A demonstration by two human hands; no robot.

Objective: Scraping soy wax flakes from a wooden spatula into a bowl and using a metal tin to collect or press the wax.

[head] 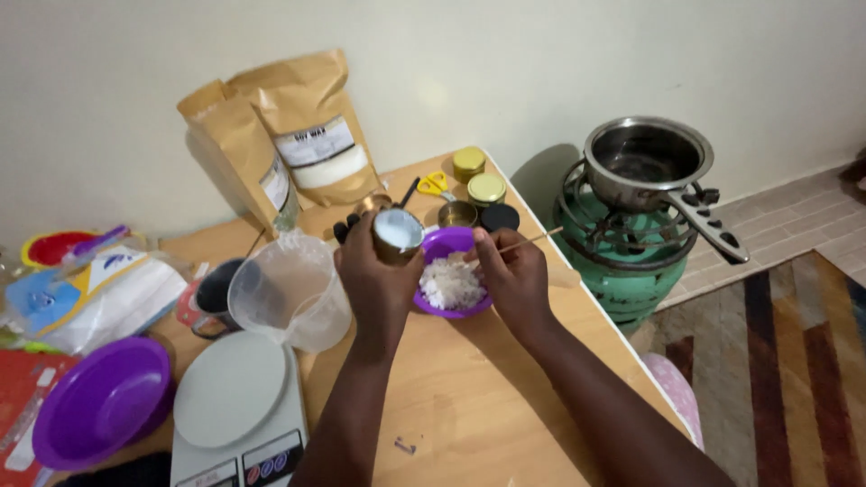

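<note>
Resting tin (398, 233) within left fingers (361, 248)

— How many brown paper pouches (302, 126) stood at the back, toward eleven o'clock?
— Two, side by side.
— And the small gold-lidded tins (478, 176) at one o'clock?
— Two with lids on, plus one open tin (457, 214) and one black lid (499, 217).
— Purple bowls?
— Two: one small purple bowl (448, 243) at centre, one large purple bowl (99, 401) at eight o'clock.
— Scales and pans?
— One white kitchen scale (236, 406), one steel saucepan (648, 160).
</note>
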